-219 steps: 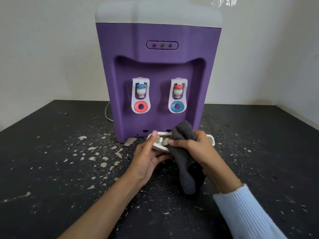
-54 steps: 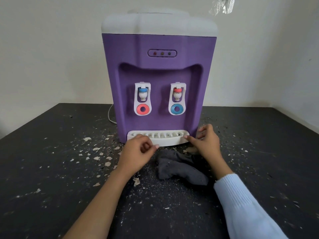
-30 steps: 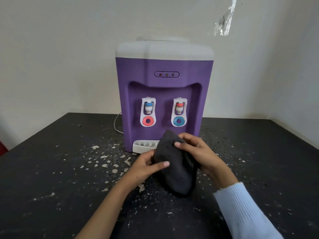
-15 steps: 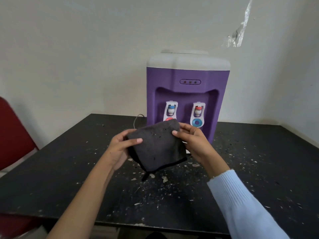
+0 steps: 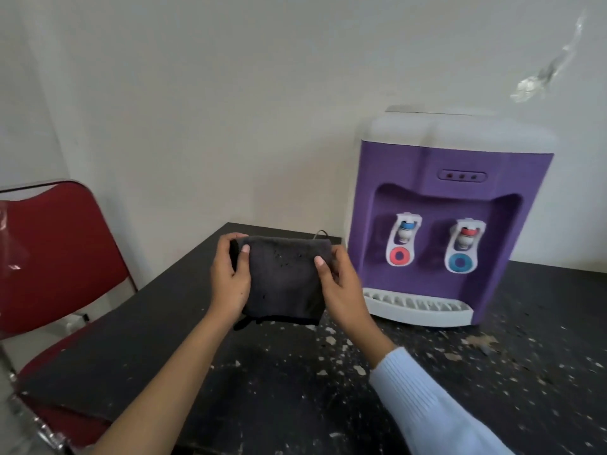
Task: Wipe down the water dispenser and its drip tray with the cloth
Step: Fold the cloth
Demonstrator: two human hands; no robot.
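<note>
A black table (image 5: 295, 389), flecked with pale debris, fills the lower view. The purple water dispenser (image 5: 394, 178) with its white top stands on it at the right, close to the wall; a red chair (image 5: 56, 251) sits past the table's left edge. The dark grey cloth (image 5: 282, 277) is held folded above the table, left of the dispenser and apart from it. The white drip tray (image 5: 417, 307) sits at the dispenser's foot. The left hand (image 5: 230, 280) pinches the cloth's left edge, thumb in front, fingers curled behind; the right hand (image 5: 341, 290) grips the right edge the same way
</note>
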